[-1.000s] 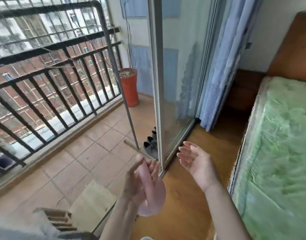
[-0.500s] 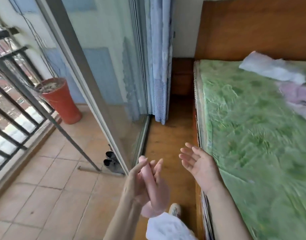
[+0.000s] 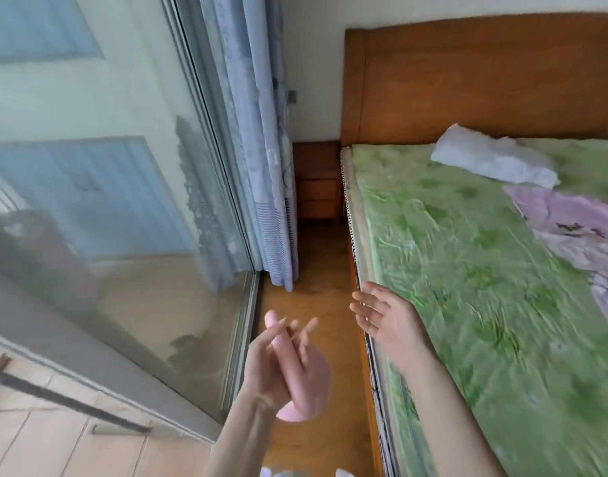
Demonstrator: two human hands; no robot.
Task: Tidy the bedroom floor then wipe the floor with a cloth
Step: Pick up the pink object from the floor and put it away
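Pink and rounded, a slipper-like item (image 3: pixel 304 380) sits gripped in the left hand (image 3: pixel 278 370), probably carried for tidying. The right hand (image 3: pixel 387 320) hangs spread and empty beside the bed (image 3: pixel 467 270).

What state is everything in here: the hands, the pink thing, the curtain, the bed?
left hand: gripping the pink object
pink object: held upright, off the floor
right hand: open, empty, fingers spread
curtain: drawn aside, bunched by the glass door
glass door: whether open or shut, unclear
bed: unmade, loose cloths lying near the headboard
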